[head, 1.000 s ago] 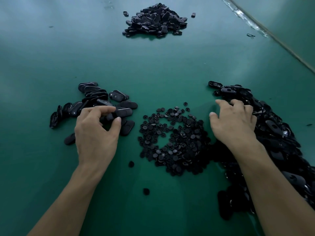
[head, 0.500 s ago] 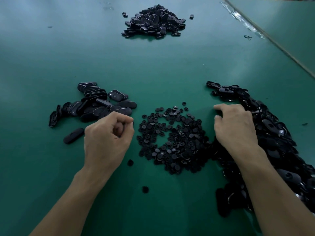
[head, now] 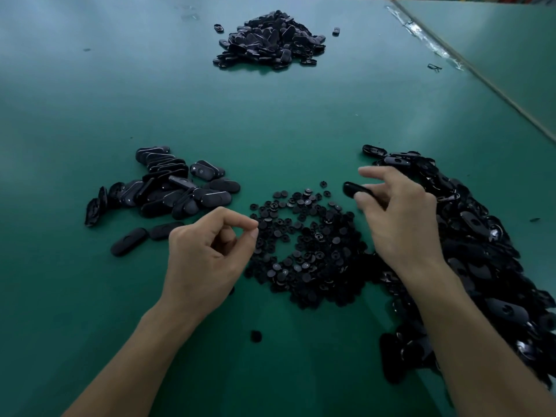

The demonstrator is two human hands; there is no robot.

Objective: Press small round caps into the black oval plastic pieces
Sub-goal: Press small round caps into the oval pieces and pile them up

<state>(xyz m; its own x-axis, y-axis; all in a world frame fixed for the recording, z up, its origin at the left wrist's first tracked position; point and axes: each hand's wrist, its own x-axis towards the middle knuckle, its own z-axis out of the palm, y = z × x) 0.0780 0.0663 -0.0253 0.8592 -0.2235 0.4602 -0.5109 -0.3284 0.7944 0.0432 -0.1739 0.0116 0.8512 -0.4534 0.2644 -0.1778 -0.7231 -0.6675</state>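
Note:
A heap of small round black caps (head: 304,245) lies in the middle of the green table (head: 270,121). My left hand (head: 207,257) hovers at the heap's left edge, thumb and forefinger nearly touching; I see nothing between them. My right hand (head: 397,218) is raised above the heap's right side and grips one black oval piece (head: 356,189), whose end sticks out to the left. A large pile of black oval pieces (head: 481,251) stretches along the right. A smaller group of oval pieces (head: 168,188) lies to the left.
A third heap of black pieces (head: 270,40) sits far back at the centre. Two single oval pieces (head: 129,240) lie left of my left hand. One loose cap (head: 255,336) lies near the front. A seam with tape (head: 445,52) runs along the table's right.
My right hand has lifted off the right pile with an oval piece and moved left over the caps. My left hand moved right from the left group to the edge of the caps.

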